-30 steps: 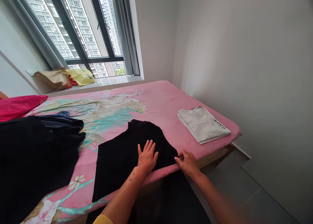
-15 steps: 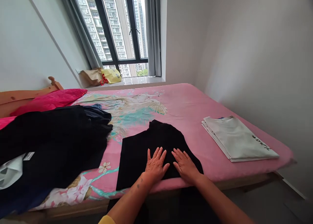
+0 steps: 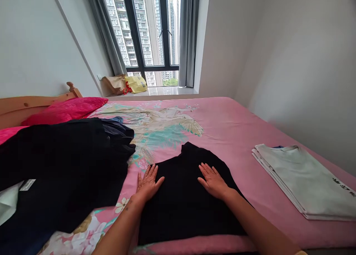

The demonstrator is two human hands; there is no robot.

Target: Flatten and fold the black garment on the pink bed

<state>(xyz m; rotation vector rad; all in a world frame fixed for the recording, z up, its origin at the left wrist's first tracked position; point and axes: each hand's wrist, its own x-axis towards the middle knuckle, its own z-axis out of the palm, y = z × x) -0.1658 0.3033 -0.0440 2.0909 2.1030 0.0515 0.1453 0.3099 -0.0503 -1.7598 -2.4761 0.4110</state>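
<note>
A black garment, which looks like a shirt with a short raised collar, lies spread on the pink bed sheet near the bed's front edge. My left hand rests flat on its left edge, fingers stretched out. On the garment's right part lies my right hand, palm down with the fingers extended. Neither hand grips anything. The garment's lower right edge is partly hidden under my right forearm.
Left of me a large heap of dark clothes covers the bed. Folded white T-shirts lie stacked on the right. Red pillows sit by the wooden headboard. A yellow bag and a brown paper bag stand on the windowsill.
My left hand has slid left across the black garment to its edge. My right hand has moved slightly. The camera view has shifted closer, and the white stack appears farther right.
</note>
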